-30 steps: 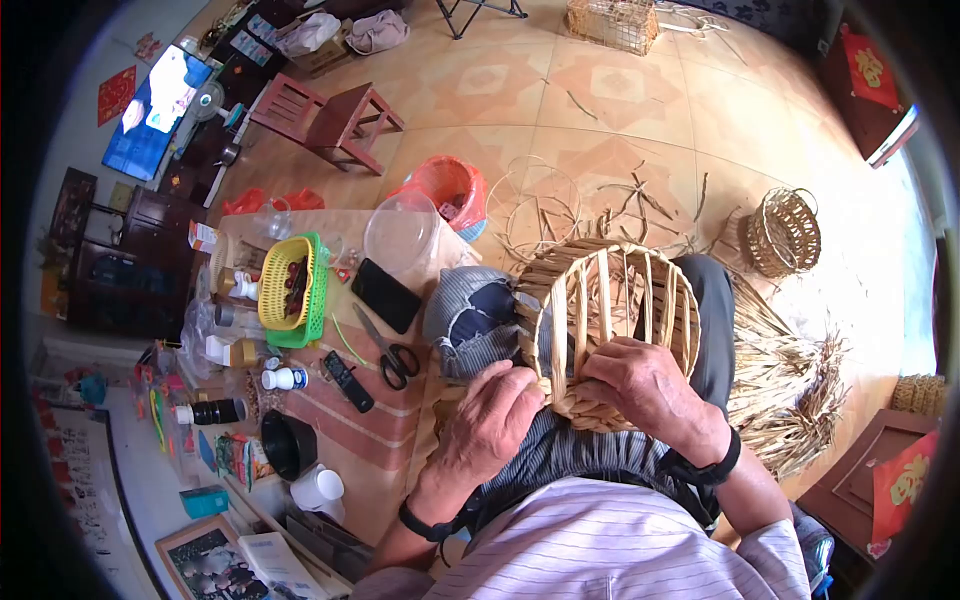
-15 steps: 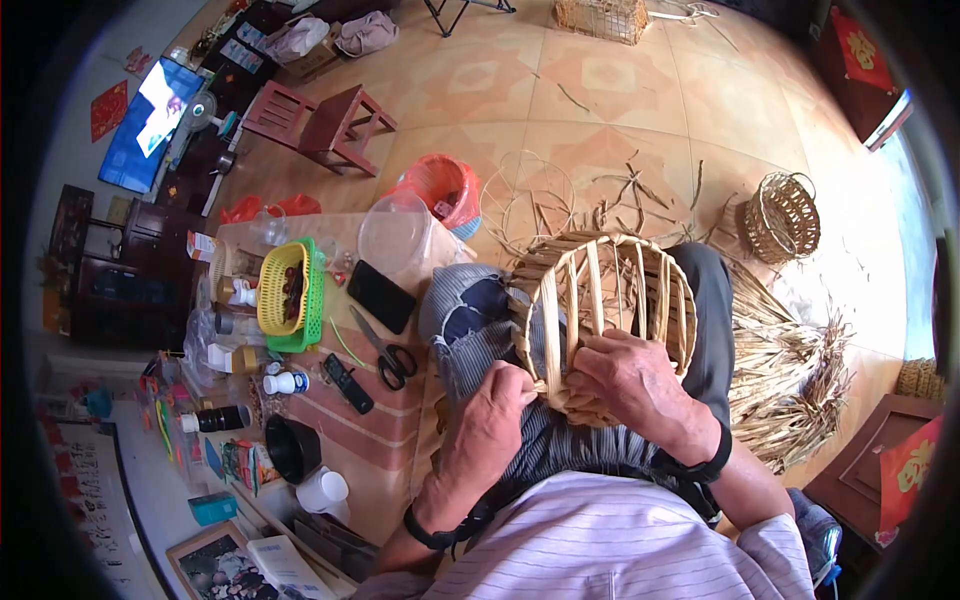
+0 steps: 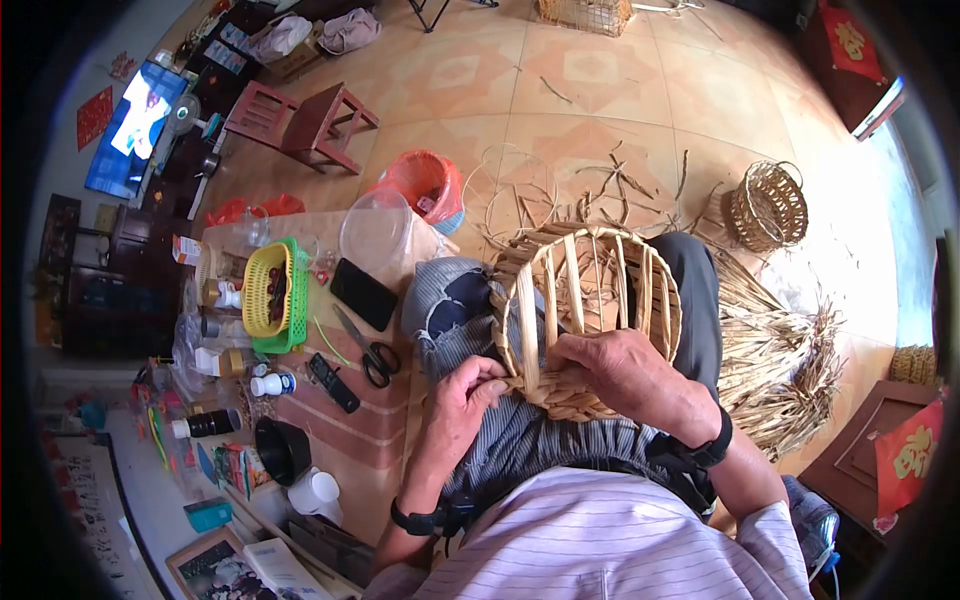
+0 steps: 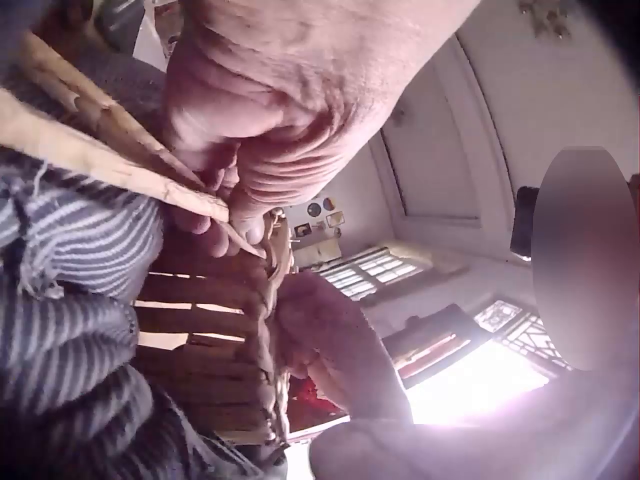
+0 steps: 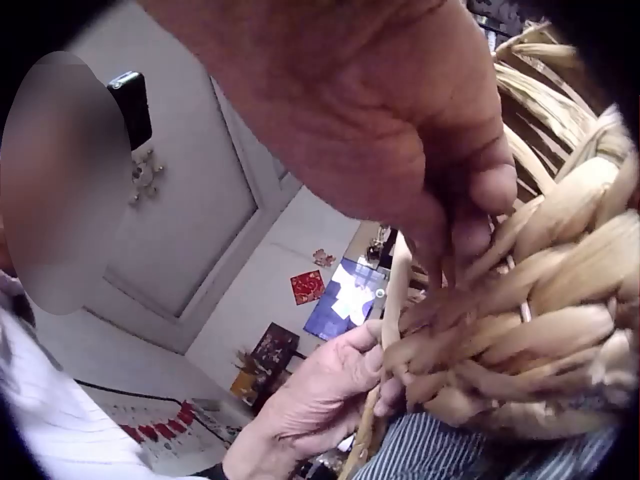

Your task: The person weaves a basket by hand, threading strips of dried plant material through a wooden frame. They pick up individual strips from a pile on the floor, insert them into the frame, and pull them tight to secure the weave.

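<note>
Right hand (image 3: 640,378) higher; left hand (image 3: 459,405) grip at basket (image 3: 573,404) edge.

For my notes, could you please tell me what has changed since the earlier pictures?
The left hand has drawn slightly left and turned; the right hand has edged slightly forward on the basket. Nothing was plainly taken up or let go. Scissors, phone and remote stayed put.

We count two round woven baskets in full view: centre basket (image 3: 573,285), one; handled basket (image 3: 768,220), right, one. Left, plastic: yellow basket (image 3: 254,302), one; green basket (image 3: 299,300), one. Left of centre, we list one phone (image 3: 364,294), one remote control (image 3: 333,382), one pair of scissors (image 3: 378,360). Upper left: one chair (image 3: 318,128), one television (image 3: 130,130), one fan (image 3: 184,113). Lower half: two wristbands (image 3: 715,445).
</note>
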Demonstrator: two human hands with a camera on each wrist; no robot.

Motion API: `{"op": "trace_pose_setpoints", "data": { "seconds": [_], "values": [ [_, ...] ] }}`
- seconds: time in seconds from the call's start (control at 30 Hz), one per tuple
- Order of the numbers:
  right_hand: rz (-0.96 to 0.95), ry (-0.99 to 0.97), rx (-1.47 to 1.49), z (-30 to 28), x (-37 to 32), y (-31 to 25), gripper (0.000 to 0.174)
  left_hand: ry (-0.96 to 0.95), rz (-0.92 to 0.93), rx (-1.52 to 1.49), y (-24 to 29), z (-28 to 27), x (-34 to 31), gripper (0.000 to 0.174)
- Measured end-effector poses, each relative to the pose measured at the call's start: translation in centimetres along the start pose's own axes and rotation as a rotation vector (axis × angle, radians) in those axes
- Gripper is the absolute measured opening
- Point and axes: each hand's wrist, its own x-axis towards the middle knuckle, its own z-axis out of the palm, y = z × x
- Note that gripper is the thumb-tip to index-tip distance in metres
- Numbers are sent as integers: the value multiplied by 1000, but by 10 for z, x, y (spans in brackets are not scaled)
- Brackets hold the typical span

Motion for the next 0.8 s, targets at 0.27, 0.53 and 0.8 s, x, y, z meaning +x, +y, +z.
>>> {"op": "trace_pose_setpoints", "data": {
  "seconds": [0.27, 0.53, 0.8],
  "values": [
    [82, -28, 76, -8, 1, -11, 17, -23, 193, 99, -8, -10, 0, 20],
    [-51, 66, -258, 1, 18, -48, 13, 80, 269, 371, -4, 4, -7, 25],
    [-55, -98, -341, 10, 35, -47, 15, 179, 359, 520, -6, 8, 5, 18]
  ]
}}
